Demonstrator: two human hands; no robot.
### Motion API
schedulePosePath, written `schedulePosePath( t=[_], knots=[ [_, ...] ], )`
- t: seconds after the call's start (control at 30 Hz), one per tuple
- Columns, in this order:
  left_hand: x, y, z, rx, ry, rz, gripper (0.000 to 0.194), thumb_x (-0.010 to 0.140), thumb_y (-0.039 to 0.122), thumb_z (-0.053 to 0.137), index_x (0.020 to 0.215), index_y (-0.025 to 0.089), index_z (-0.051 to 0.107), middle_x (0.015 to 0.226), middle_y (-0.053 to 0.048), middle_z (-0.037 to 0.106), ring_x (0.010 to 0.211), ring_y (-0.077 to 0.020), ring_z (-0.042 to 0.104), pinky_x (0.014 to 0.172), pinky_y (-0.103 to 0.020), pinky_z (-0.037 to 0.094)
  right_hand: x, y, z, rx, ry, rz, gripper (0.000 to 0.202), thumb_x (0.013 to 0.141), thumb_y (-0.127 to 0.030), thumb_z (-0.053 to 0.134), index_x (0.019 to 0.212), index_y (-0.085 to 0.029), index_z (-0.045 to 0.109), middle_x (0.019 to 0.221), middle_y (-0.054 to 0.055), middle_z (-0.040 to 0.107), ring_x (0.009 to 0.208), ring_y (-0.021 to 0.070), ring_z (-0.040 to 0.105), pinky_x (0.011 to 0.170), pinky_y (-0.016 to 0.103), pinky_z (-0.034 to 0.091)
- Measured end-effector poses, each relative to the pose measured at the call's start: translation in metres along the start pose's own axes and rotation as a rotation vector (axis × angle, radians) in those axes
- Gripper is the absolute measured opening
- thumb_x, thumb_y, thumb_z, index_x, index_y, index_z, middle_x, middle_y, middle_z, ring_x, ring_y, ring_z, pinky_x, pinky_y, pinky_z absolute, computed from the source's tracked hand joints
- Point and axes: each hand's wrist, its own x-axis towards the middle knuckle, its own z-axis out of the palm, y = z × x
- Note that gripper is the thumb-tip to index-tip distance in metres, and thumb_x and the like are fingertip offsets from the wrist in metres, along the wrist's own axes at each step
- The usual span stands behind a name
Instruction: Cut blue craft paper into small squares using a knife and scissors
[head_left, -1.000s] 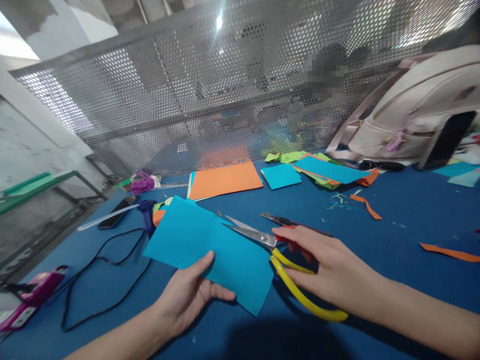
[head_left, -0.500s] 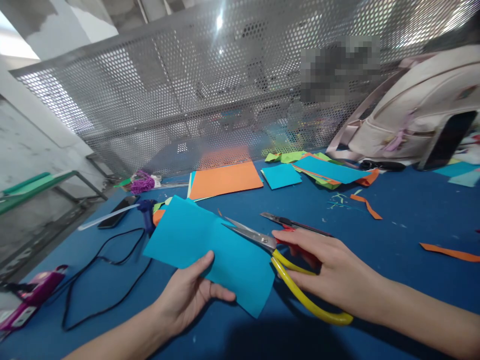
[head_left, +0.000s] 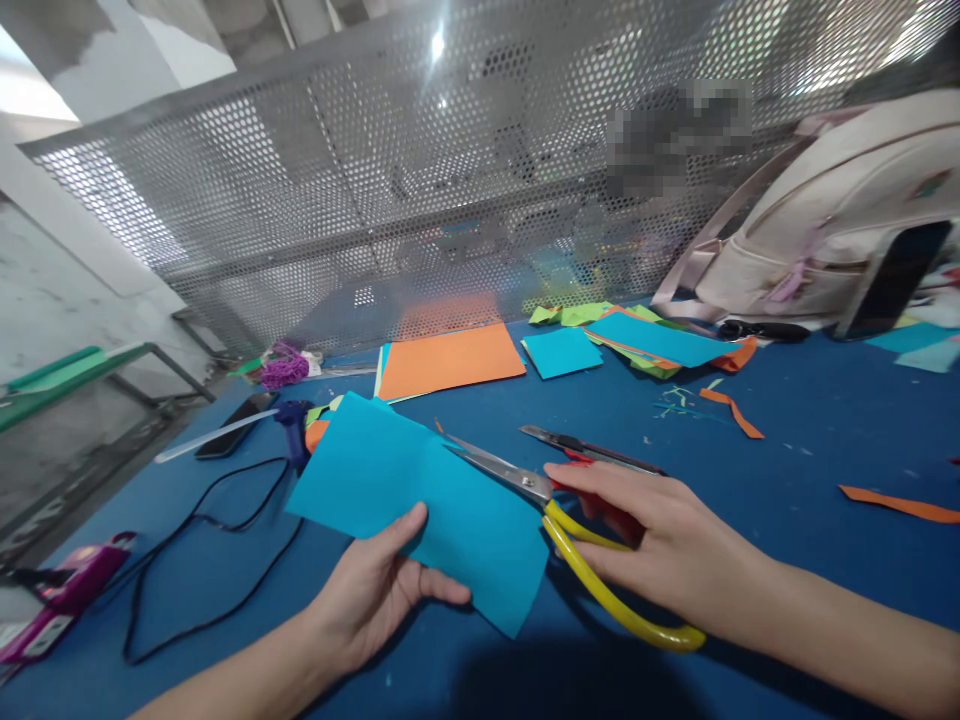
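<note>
My left hand (head_left: pixel 390 575) is closed on a blue sheet of paper (head_left: pixel 375 460), its thumb on top and its other fingers underneath. A faint fold line crosses the sheet near its middle. In my right hand (head_left: pixel 637 510) is a pair of scissors (head_left: pixel 529 484) with yellow and red handles. Their blades are nearly together and point left along the sheet's upper edge. Just behind the scissors, a utility knife (head_left: pixel 585 447) lies on the blue table (head_left: pixel 787 560).
Orange paper (head_left: pixel 454 362), a smaller blue piece (head_left: pixel 562 353) and a scrap pile (head_left: pixel 660 338) lie farther back. A glue gun (head_left: pixel 292 425), a phone (head_left: pixel 236 425), a cable and a purple power strip (head_left: pixel 67 600) are left. A backpack (head_left: pixel 847 220) stands right, before a perforated metal panel (head_left: pixel 360 200).
The scissor blades have come closer together at the paper's upper edge. Both hands and the sheet have stayed in nearly the same place.
</note>
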Motion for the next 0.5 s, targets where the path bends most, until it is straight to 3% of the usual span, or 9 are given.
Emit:
schedulePosePath(
  t=[0.27, 0.5],
  knots=[
    [-0.0005, -0.0001, 0.0007, -0.024, -0.001, -0.016, 0.028, 0.087, 0.027, 0.067, 0.106, 0.006, 0.064, 0.089, -0.013, 0.077, 0.052, -0.0245, 0.072, 0.059, -0.035, 0.063, -0.0005, 0.0006, 0.0008, 0.018, 0.013, -0.011, 0.040, 0.079, -0.019, 0.067, 0.118, -0.012, 0.067, 0.094, 0.009, 0.075, 0.068, 0.0162, 0.067, 0.058, 0.027, 0.058],
    [-0.0003, 0.0006, 0.0010, -0.025, 0.006, -0.016, 0.029, 0.089, 0.025, 0.065, 0.109, 0.005, 0.063, 0.097, -0.017, 0.076, 0.054, -0.0256, 0.072, 0.059, -0.036, 0.064, -0.0015, 0.0017, 0.0014, 0.028, 0.027, -0.023, 0.039, 0.080, -0.019, 0.066, 0.118, -0.013, 0.067, 0.088, 0.006, 0.074, 0.062, 0.0139, 0.064, 0.056, 0.025, 0.056]
  ],
)
